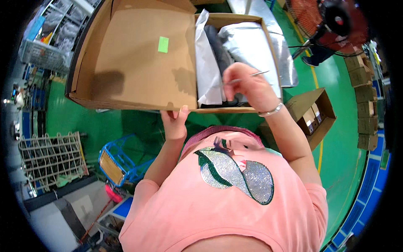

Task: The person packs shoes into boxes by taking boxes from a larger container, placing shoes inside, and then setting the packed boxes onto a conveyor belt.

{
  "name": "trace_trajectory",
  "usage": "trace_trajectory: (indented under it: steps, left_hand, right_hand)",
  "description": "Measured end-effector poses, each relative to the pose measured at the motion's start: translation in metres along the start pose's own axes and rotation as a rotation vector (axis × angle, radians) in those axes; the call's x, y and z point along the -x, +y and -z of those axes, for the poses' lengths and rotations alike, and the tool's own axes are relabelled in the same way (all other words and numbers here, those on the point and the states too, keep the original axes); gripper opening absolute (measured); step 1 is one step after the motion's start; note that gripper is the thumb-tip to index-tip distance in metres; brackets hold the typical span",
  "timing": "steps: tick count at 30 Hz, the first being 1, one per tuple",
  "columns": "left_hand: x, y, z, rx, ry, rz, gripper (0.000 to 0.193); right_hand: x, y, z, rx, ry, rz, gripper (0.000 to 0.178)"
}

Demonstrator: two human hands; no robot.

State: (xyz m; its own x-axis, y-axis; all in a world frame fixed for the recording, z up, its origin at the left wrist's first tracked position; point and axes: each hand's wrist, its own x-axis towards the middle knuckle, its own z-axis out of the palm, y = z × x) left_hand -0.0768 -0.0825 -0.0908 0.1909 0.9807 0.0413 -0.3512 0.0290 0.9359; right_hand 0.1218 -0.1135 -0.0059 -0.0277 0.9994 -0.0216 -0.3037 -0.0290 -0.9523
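Observation:
In front of me stands an open brown cardboard box (268, 31), its hinged lid (138, 71) folded out to the left. My left hand (174, 124) is closed on the lid's near edge, thumb on top and fingers below. Inside the box lie a long dark item (216, 48), whose kind I cannot make out, and white wrapping paper (247, 42) on both sides of it. My right hand (252, 86) hovers over the box's near right part, closed on a thin silvery rod-like tool (259, 73). A small green sticker (163, 44) is on the lid's inside.
Right of the box, a tilted open carton (312, 115) holds smaller boxes. A large fan (331, 21) and a stack of cartons (366, 109) stand farther right. To the left are a blue metal-framed stool (117, 161), a wire rack (52, 157) and a mesh cart (46, 54).

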Motion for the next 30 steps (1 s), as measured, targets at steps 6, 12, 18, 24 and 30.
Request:
trace_trajectory:
  steps: [6,12,18,24,30]
  left_hand:
    - [0.002,0.009,0.0,0.241,-0.039,0.164,0.056]
    - [0.002,0.001,0.007,0.255,-0.034,0.198,0.052]
    - [0.003,-0.001,0.006,0.201,-0.029,0.171,0.044]
    - [0.0,-0.016,0.017,0.295,0.031,0.285,0.042]
    - [0.007,-0.014,0.029,0.367,-0.034,0.322,0.042]
  right_hand:
    - [-0.037,0.06,-0.017,0.198,-0.253,-0.003,0.011]
    - [-0.039,0.08,-0.014,0.256,-0.293,-0.031,0.007]
    - [-0.038,0.076,-0.012,0.479,-0.205,0.065,0.008]
    - [-0.022,0.012,0.033,0.141,0.185,0.16,0.024]
    - [-0.008,-0.014,0.125,1.087,0.493,0.231,0.022]
